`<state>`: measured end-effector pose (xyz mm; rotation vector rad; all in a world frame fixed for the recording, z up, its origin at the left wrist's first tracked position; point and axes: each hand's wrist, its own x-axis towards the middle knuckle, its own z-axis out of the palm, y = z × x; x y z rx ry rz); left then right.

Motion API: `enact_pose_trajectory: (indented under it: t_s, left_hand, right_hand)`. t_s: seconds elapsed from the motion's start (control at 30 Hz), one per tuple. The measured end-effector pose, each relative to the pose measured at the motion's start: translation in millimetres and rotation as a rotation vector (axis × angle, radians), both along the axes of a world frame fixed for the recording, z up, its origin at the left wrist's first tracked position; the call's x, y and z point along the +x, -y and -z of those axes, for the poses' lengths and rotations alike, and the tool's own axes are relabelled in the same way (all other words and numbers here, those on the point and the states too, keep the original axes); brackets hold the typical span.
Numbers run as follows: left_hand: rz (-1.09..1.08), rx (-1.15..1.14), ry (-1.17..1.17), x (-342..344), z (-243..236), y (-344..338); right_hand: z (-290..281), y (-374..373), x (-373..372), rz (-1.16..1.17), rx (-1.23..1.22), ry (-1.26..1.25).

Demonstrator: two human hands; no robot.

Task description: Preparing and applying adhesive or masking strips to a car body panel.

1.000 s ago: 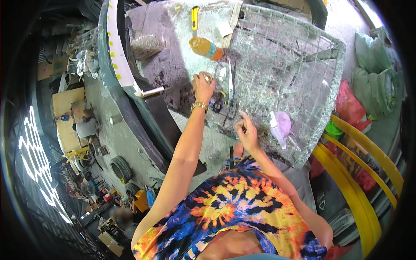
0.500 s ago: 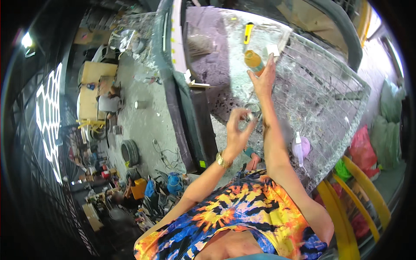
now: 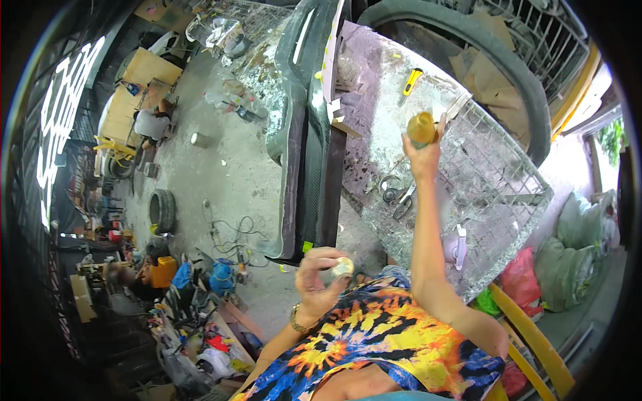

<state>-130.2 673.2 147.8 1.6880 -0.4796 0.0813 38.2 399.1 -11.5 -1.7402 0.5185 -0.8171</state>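
My right hand (image 3: 424,159) is wrapped round a bottle of orange-amber liquid (image 3: 421,127) over the far part of the mesh-topped table (image 3: 481,160). My left hand (image 3: 314,281), near the table's front left, pinches a small round pale piece (image 3: 342,267) between thumb and fingers; its exact kind is unclear. Beyond the bottle lies a yellow utility knife (image 3: 412,81). Scissors (image 3: 404,202) with dark handles lie left of my right forearm. To the right of that forearm a clear-and-white squeeze bottle (image 3: 460,247) rests by a round lilac thing.
A long black car-bumper-like part (image 3: 311,154) stands along the table's left side. A black curved trim (image 3: 528,73) arches behind it. Bags (image 3: 520,281) and yellow bars (image 3: 535,341) are at right. On the floor at left are a tire (image 3: 162,210), cables and a seated person (image 3: 152,123).
My right hand has closed round the bottle, which is now tilted in it. My left hand has drawn back toward my body with the small pale piece. The whole view has turned.
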Motion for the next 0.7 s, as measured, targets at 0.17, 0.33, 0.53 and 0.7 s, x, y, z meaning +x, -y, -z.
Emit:
enact_pose_trajectory:
  t_s: [0.17, 0.33, 0.53, 0.7]
  left_hand:
    - [-0.231, -0.16, 0.109, -9, -12, -44]
    - [-0.375, -0.435, -0.041, -16, -26, -93]
    - [-0.412, -0.661, -0.083, -48, 1, -168]
    - [-0.419, -0.571, -0.225, -81, 26, -177]
  right_hand:
    - [-72, -60, -90, -0.396, 0.176, 0.06]
    - [-136, -122, -160, -0.949, -0.024, 0.001]
    - [-146, -236, -191, -1.414, -0.109, -0.2]
    - [-128, -259, -190, -1.568, -0.173, -0.265]
